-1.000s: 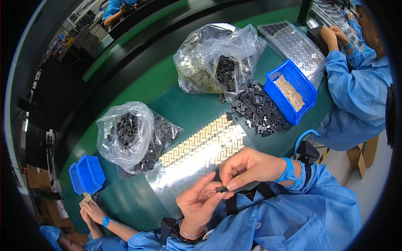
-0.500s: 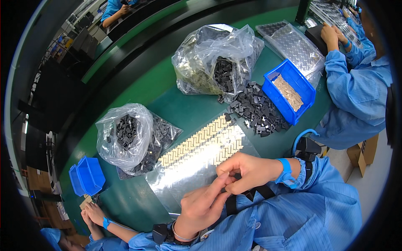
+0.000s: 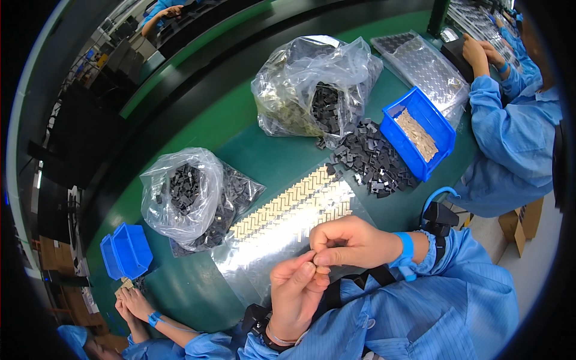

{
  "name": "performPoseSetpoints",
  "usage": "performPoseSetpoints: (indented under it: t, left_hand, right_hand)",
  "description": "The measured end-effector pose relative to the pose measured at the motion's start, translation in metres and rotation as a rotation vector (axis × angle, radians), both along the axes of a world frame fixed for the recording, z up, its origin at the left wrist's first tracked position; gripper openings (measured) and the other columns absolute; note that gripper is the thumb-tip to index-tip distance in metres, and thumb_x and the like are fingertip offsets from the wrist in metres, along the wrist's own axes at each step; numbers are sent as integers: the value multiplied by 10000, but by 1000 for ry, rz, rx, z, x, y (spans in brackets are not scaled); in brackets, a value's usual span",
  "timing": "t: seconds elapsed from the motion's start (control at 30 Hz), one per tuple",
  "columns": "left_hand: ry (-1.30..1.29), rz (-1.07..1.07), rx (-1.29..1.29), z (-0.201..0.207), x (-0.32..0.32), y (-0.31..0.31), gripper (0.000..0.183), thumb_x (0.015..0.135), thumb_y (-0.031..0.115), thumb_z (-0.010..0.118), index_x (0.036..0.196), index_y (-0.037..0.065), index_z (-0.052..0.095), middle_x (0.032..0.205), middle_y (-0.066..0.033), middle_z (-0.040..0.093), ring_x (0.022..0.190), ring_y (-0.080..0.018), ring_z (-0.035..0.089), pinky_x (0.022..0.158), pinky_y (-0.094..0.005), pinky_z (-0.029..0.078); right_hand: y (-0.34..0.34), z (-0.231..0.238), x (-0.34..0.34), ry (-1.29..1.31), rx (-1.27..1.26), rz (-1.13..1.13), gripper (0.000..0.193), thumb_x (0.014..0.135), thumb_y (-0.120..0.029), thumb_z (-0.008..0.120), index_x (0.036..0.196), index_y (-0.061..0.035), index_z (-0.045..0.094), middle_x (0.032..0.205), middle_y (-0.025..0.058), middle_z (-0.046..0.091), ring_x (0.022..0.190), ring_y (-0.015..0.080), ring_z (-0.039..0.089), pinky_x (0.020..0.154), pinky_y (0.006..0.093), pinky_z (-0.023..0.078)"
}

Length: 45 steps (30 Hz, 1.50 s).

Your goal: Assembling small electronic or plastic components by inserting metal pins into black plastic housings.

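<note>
My left hand (image 3: 295,289) and my right hand (image 3: 348,243) meet fingertip to fingertip near my body. Both are closed in a pinch, and whatever sits between the fingertips is too small and covered to make out. Just beyond them lies a clear plastic sheet (image 3: 237,264) on the green table. Slanting rows of small cream-coloured pieces (image 3: 282,204) are laid out on it, partly washed out by glare. A heap of small black plastic parts (image 3: 375,159) lies past the sheet's far right corner.
A large clear bag (image 3: 288,90) with black parts stands at the back, a smaller one (image 3: 183,192) at left. A blue bin (image 3: 444,144) of tan pieces stands right, another blue bin (image 3: 129,252) far left. Clear trays (image 3: 420,66) lie back right. Co-workers' hands (image 3: 135,305) show left, others (image 3: 477,54) right.
My left hand has turned more upright, its fingers now curled against the right hand's fingertips. My right hand stays close to the same spot. The view has shifted slightly.
</note>
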<state>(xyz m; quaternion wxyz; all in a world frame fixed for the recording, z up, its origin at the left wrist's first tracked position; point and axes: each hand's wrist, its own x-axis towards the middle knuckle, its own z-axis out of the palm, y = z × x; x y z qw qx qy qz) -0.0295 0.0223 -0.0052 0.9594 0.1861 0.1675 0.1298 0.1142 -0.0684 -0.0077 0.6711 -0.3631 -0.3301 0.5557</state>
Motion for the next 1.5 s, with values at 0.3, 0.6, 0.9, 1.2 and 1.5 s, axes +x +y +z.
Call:
performPoseSetpoints:
  t: [0.3,0.6,0.9,1.2,1.5]
  left_hand:
    - [26,-7,-423,-5,0,-7,204,929,170,455,988,-11,525,809,-101,592,661,-116,590,567,-177,508]
    - [98,0,-388,-2,5,-5,198,931,153,453,971,-3,568,803,-66,624,670,-79,592,580,-168,506]
    - [57,514,587,39,-1,34,168,876,72,529,1021,-14,523,864,-79,591,708,-134,605,618,-205,519]
    - [812,556,1935,65,-16,162,380,796,-2,586,1172,29,539,1136,-133,564,892,-198,605,694,-256,486]
    - [356,109,2333,23,-15,92,443,668,74,719,1089,38,586,1184,-144,541,1092,-288,515,885,-372,423]
  right_hand:
    - [13,-13,14,-977,464,-370,211,836,-185,618,748,-42,490,702,61,532,628,243,505,586,322,415]
    - [2,-1,17,-694,92,-127,147,850,-132,584,778,-23,517,700,69,542,605,168,522,538,284,399]
    - [3,4,18,-852,160,-136,173,854,-186,570,782,-36,524,657,59,506,551,173,503,501,289,388]
    - [18,2,7,-1344,293,-216,100,805,-142,601,765,-67,549,704,48,505,622,210,518,593,323,415]
    - [32,-19,24,-1577,81,-82,146,743,-176,611,772,-49,545,765,70,526,802,246,548,747,356,418]
